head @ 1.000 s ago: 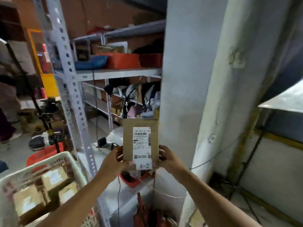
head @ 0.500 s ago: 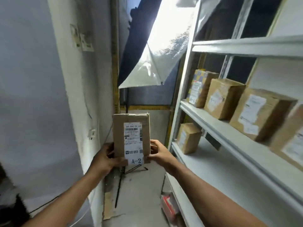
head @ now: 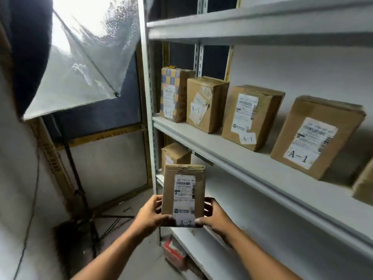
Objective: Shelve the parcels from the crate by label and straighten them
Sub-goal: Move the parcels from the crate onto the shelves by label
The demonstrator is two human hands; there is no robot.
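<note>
Cardboard A-2 parcel [head: 183,196] upright, gripped by left hand [head: 150,215], right hand [head: 215,216], beside shelves [head: 238,158]

The view swings from the grey pillar and the crate of parcels round to the white shelving unit [head: 242,156], which now fills the right side. The crate and the cluttered far racks drop out of sight; a lighting umbrella [head: 80,57] on its stand comes in at the upper left. A row of boxes marked A-1 [head: 250,116] now stands close and readable on the middle shelf. The A-2 parcel [head: 182,194] sits nearer the shelf below, in front of a lone box [head: 175,155].
</note>
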